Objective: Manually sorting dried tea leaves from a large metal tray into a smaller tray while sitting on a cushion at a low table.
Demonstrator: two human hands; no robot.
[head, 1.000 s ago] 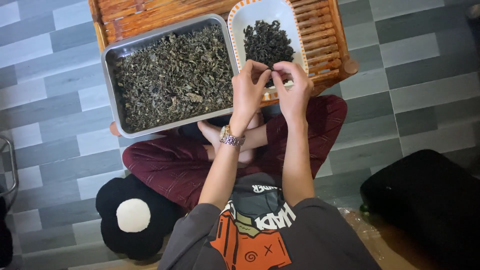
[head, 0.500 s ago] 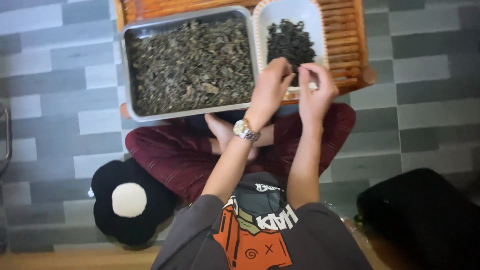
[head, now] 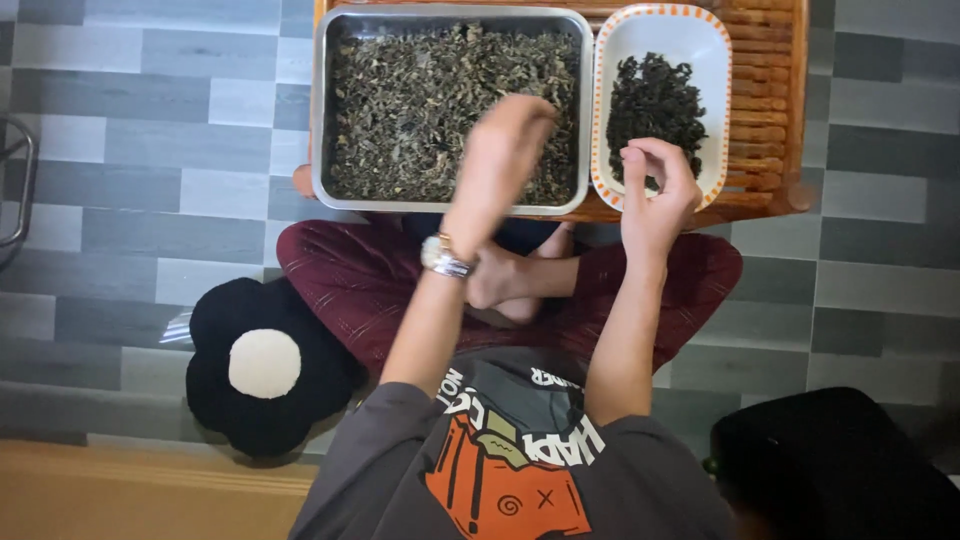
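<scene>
Sorting underway: left hand (head: 505,150) reaching, grip unclear, into full metal tray (head: 320,120); right hand (head: 655,185) pinching over part-filled white dish (head: 690,40).

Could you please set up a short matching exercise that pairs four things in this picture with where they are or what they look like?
Things:
1. metal tray
2. oval dish
3. left hand
4. flower-shaped cushion

Descriptions:
A. black with a white centre, on the floor
B. white with an orange rim
C. over the lighter dried leaves
D. rectangular, left of the dish

Pairs: 1-D, 2-B, 3-C, 4-A
</scene>
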